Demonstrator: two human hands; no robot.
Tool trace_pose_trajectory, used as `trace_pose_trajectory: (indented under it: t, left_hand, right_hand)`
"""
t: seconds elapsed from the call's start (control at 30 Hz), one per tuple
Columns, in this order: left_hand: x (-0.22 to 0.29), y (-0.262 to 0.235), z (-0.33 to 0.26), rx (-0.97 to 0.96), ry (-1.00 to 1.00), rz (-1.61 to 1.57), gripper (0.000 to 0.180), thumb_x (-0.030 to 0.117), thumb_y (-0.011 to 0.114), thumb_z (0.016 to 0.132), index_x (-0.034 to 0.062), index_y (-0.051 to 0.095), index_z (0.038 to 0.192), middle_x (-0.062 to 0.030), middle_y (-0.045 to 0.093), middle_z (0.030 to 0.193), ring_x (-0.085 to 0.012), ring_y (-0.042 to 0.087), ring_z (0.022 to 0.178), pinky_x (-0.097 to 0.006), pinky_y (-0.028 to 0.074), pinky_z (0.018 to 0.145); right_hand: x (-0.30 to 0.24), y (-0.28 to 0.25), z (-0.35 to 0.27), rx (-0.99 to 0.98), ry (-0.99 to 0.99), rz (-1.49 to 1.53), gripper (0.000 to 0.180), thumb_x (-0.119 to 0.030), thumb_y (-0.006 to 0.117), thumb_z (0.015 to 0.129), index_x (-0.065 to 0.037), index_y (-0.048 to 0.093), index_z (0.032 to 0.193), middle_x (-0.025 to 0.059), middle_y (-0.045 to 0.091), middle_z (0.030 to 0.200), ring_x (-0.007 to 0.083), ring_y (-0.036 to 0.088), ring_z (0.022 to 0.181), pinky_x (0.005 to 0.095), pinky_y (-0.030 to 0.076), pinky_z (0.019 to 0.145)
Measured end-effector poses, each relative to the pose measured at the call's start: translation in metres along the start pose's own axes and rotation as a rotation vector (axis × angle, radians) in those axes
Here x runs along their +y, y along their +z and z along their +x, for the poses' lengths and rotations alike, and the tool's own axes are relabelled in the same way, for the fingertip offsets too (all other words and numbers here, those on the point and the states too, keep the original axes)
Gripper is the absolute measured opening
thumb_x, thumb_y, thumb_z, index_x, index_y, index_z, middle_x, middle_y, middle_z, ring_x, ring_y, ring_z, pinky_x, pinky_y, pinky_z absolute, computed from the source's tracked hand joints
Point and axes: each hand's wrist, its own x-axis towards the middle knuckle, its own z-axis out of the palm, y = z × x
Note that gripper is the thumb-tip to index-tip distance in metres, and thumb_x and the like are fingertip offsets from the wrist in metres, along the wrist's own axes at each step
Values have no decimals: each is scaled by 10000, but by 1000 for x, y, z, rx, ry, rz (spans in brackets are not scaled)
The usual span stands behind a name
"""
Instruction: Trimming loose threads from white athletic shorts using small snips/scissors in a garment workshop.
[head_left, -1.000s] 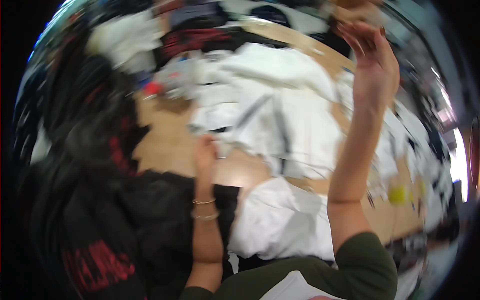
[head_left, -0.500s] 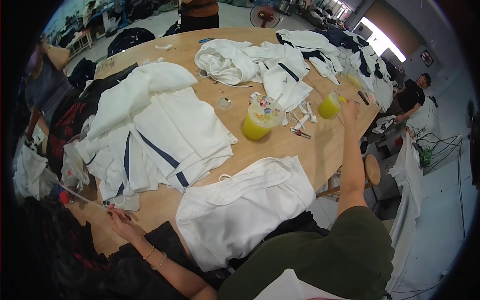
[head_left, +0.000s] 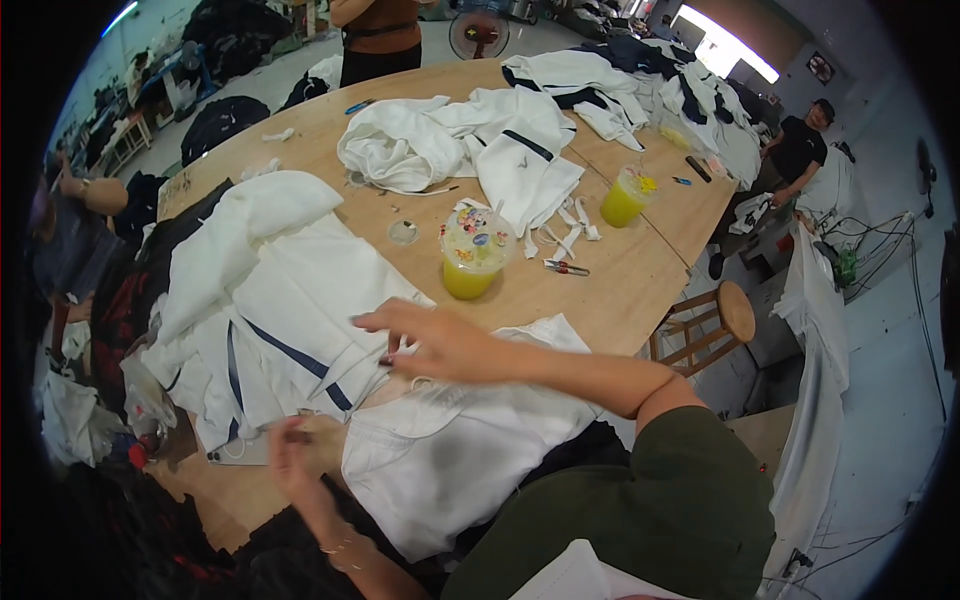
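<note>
My right hand [head_left: 435, 343] reaches across above the white drawstring garment [head_left: 450, 470] in front of me. Its fingers are stretched leftward with the thumb apart below them, and nothing shows between them. My left hand [head_left: 298, 462] is raised at the garment's left side, near a flat pale object [head_left: 240, 452] on the table edge. Motion smears its fingers, so what they hold, if anything, cannot be made out. Left of my right hand lies a pile of white garments with dark stripes [head_left: 290, 290].
Beyond my right hand stands a lidded cup of yellow-green drink [head_left: 472, 275]; a second cup [head_left: 622, 205] is farther right. Small snips [head_left: 567, 268] lie by white fabric scraps [head_left: 565, 238]. A wooden stool [head_left: 735, 312] stands at right. People are around the table [head_left: 640, 270].
My right hand has come back from beside the far cup to above the garment. My left hand has moved rightward, and the white cord formerly in it no longer shows. The view has shifted.
</note>
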Motion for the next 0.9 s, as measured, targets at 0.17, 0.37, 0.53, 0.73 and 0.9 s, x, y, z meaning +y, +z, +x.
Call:
trace_pose_trajectory:
  t: [0.17,0.37,0.53,0.73,0.9]
  left_hand:
    - [40,85,-67,-339,-401,-285,198,120,481,883,-40,587,931,2,489,669,-57,426,610,-195,340,579]
    - [51,125,-93,-824,-407,-309,236,127,417,959,-38,582,985,-36,539,706,-103,497,696,-232,413,698]
    - [9,107,-117,-764,-399,-181,194,95,453,941,-30,593,992,-40,567,728,-98,526,704,-232,433,689]
    - [-40,88,-127,-417,-329,89,150,28,483,896,-50,605,933,-47,591,730,-97,550,686,-222,445,650]
    - [-72,86,-134,-381,-187,278,132,-5,461,892,-59,581,876,-43,549,675,-82,494,586,-209,408,551]
  right_hand:
    - [22,23,-27,-53,-418,-582,381,-120,591,776,-99,542,1153,78,520,896,230,546,746,338,438,658]
    - [91,-62,-66,591,-315,-832,162,-70,560,803,-10,585,951,104,587,866,275,581,795,367,472,705]
    - [157,-275,-136,1523,-2,-754,202,-128,468,874,1,621,847,116,620,777,221,596,724,330,454,634]
    - [193,-388,-236,1688,295,79,171,-170,488,884,-16,551,925,133,653,742,176,637,591,245,449,454]
    - [194,-404,-258,1719,311,317,142,-161,516,853,-26,538,893,139,656,741,199,651,596,241,445,456]
